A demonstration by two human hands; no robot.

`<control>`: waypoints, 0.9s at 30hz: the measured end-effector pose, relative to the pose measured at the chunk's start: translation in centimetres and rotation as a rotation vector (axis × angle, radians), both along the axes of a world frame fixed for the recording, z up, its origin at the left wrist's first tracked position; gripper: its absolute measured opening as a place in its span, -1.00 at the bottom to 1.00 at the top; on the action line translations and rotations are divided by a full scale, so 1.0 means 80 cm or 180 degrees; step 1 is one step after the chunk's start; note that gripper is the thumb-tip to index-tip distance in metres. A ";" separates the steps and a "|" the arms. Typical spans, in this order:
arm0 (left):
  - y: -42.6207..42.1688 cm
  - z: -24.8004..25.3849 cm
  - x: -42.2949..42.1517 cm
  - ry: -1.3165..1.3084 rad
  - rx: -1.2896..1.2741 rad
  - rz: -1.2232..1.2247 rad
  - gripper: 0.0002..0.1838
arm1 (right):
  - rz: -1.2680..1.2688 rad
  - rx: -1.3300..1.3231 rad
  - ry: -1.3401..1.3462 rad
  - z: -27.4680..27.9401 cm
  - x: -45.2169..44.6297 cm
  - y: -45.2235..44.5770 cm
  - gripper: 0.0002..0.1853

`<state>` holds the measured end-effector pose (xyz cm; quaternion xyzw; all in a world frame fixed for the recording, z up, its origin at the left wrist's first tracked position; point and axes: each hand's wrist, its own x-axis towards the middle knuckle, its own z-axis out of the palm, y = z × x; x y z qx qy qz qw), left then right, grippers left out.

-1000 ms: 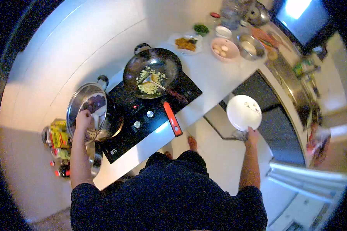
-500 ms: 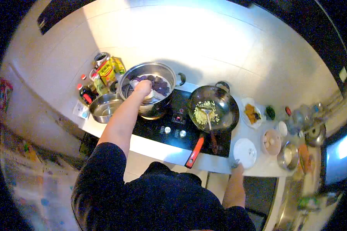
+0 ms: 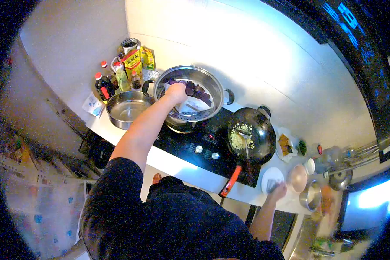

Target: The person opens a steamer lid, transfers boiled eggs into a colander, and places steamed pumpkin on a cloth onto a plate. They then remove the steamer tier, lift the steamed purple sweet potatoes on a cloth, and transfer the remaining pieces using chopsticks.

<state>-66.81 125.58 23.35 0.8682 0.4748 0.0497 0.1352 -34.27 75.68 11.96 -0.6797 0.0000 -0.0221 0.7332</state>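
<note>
My left hand (image 3: 176, 93) reaches over the rim of a steel steamer pot (image 3: 219, 89), its fingers closed and their tips hidden. What it grips I cannot make out. Beneath and beside it, dark purple chunks (image 3: 196, 91) lie on a white cloth or paper liner (image 3: 199, 104) in the perforated pot. On the right, my blurred right hand (image 3: 280, 191) is at the edge of a white plate (image 3: 269, 175). A greyish thing (image 3: 271, 185), too smeared to name, shows at its fingers, which look closed.
A black wok (image 3: 262, 141) with chopped pale bits and a spatula (image 3: 246, 141) sits on the cooktop (image 3: 184, 145), its red handle (image 3: 231, 182) jutting forward. A shallow steel pan (image 3: 126, 110) and sauce bottles (image 3: 104, 86) stand left. Bowls (image 3: 297, 178) stand right.
The camera view has turned, shifting the counter. My right hand has moved up along the plate's right side, and more of the greyish thing shows. My left hand remains in the pot.
</note>
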 end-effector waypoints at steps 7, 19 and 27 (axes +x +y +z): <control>0.020 -0.016 -0.020 -0.0217 -0.0210 -0.0596 -0.74 | 0.2687 -0.1516 -0.1216 0.203 -0.144 0.318 -0.79; 0.009 0.013 -0.053 -0.0561 -0.0397 -0.0444 -0.81 | 0.3543 -0.5561 -0.3241 0.079 -0.129 0.602 -0.64; 0.005 0.006 -0.049 -0.0574 -0.0430 -0.0417 -0.82 | 0.2730 -0.5182 -0.2091 0.086 -0.181 0.626 -0.77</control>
